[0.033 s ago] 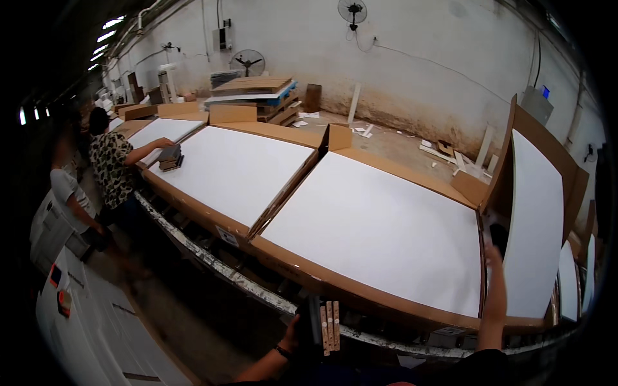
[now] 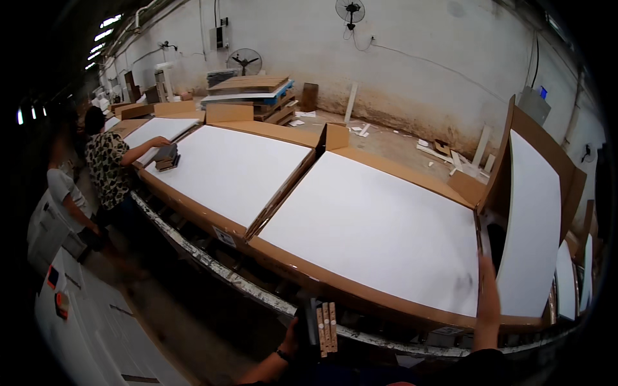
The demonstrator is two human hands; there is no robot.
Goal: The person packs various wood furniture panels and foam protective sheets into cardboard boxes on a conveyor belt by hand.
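Observation:
My left hand (image 2: 288, 342), low in the middle, is closed around a small stack of narrow boards (image 2: 327, 329). Their drilled chipboard edges face up, beside a dark grey face. My right hand (image 2: 487, 273) reaches over the right end of an open carton (image 2: 360, 299), close to the large white panel (image 2: 373, 231) lying in it. Blur hides its fingers, so I cannot tell whether they touch the panel or carton. Just right of that hand a tall white panel (image 2: 531, 225) leans inside a raised cardboard flap (image 2: 568, 177).
More open cartons with white panels (image 2: 232, 167) line the conveyor (image 2: 257, 293) leftward. A person in a patterned shirt (image 2: 108, 161) touches a small board stack (image 2: 167, 157); another person (image 2: 67, 193) stands nearby. White stacked panels (image 2: 84, 321) lie at lower left. Scraps (image 2: 444, 151) litter the floor.
My right hand has shifted slightly left and down, and a dark shadow has appeared on the panel beside it. The whole view has moved a little. My left hand still holds the boards.

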